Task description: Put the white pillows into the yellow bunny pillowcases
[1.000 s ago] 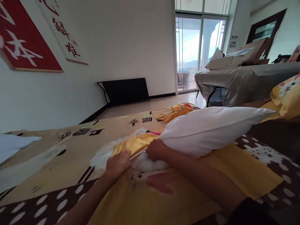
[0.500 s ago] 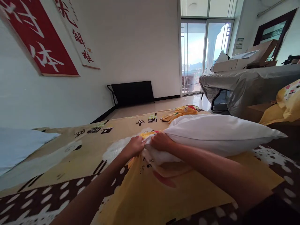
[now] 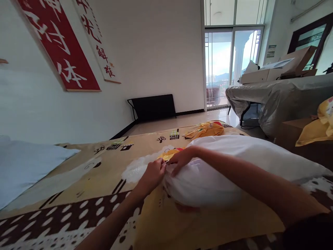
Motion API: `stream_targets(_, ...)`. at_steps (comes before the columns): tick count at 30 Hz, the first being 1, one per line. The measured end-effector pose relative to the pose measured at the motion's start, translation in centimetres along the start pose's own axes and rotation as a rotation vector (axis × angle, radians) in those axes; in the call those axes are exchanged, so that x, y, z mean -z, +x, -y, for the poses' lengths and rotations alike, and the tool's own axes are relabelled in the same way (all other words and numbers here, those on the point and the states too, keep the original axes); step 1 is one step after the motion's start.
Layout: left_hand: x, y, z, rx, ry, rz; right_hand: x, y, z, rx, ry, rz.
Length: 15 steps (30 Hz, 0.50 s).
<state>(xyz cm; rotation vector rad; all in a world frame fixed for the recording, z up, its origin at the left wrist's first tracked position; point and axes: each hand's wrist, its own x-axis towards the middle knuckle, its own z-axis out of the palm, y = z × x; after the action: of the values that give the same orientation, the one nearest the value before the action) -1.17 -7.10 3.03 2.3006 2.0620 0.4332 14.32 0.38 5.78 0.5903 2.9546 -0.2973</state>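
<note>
A plump white pillow (image 3: 234, 149) lies partly inside a yellow pillowcase (image 3: 208, 225) with a printed cartoon face, spread on the bed. My left hand (image 3: 155, 173) is closed on the edge of the pillowcase at the pillow's left end. Beside it, my right hand (image 3: 182, 159) rests on top of the pillow's end, its fingers apart and pointing toward my left hand. What lies under the right fingertips is partly hidden.
The patterned bed sheet (image 3: 109, 170) stretches around the pillow. Crumpled yellow cloth (image 3: 205, 131) lies at its far edge, and another pillow (image 3: 28, 166) at left. On the right, a plastic-covered table (image 3: 281, 90) carries cardboard boxes (image 3: 257, 74). A black folded panel (image 3: 153, 107) leans against the wall.
My right hand has loosened from its closed grip and moved over the pillow's end with fingers apart. The pillow's near side has slumped lower over the pillowcase. The view has shifted slightly.
</note>
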Motion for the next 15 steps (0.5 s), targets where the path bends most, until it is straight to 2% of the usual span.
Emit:
stream_targets(1, 0.1, -0.4, -0.1, -0.002, -0.013, 0.008, 0.9, -0.9, -0.9, -0.003, 0.071, -0.011)
stream_targets(3, 0.2, -1.1, -0.5, -0.023, -0.033, 0.016, 1.4, -2.6, -2.8, -0.118, 0.107, -0.147)
stream_targets(5, 0.2, -1.8, -1.1, -0.059, -0.029, 0.019, 0.3, -3.6, -4.3, -0.283, 0.020, -0.262)
stream_targets(7, 0.2, -2.3, -1.6, -0.079, 0.040, 0.050, -1.8, -3.9, -5.2, -0.371, -0.072, -0.258)
stream_targets(10, 0.1, -2.4, -2.2, -0.045, 0.237, 0.111, -4.6, -3.6, -4.9, -0.414, -0.141, -0.260)
stream_targets(13, -0.2, -1.4, -2.6, -0.046, 0.371, 0.029, -5.8, -3.5, -3.5, -0.441, -0.258, -0.380)
stream_targets(15, -0.3, -0.4, -2.7, -0.052, 0.393, -0.023, -6.0, -3.9, -2.5, -0.407, -0.354, -0.446)
